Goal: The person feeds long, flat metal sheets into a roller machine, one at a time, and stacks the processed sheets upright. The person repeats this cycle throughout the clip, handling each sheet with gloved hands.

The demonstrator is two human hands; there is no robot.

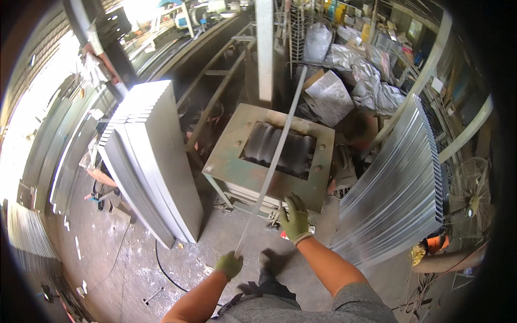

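Your left hand point(230, 265), in an olive-green glove, is closed around the near end of 1 long, thin metal strip point(273, 164), low in front of your body. Your right hand point(295, 219), gloved alike, is wide, its fingers spread and holding nothing, just to the right of the strip and apart from it; it hovers by the near edge of the machine point(229, 153), and you cannot tell from this view whether it touches that edge. From your left hand the strip slants away and to the right, crossing above the rectangular opening in the machine's top, where dark, ridged rollers point(261, 142) show, and running on past the far edge. To the left of the machine, a tall stack of pale metal panels point(164, 161) stands upright on the floor point(124, 264); to its right, a stack of ribbed silver sheets point(390, 185) leans at a tilt. Near you on the left, a black cable point(163, 269) curves over the floor. Beyond the machine rise a pale post point(265, 51) and, farther right, a pile of whitish sacks point(366, 72). At the far right sits a round fan point(474, 188).
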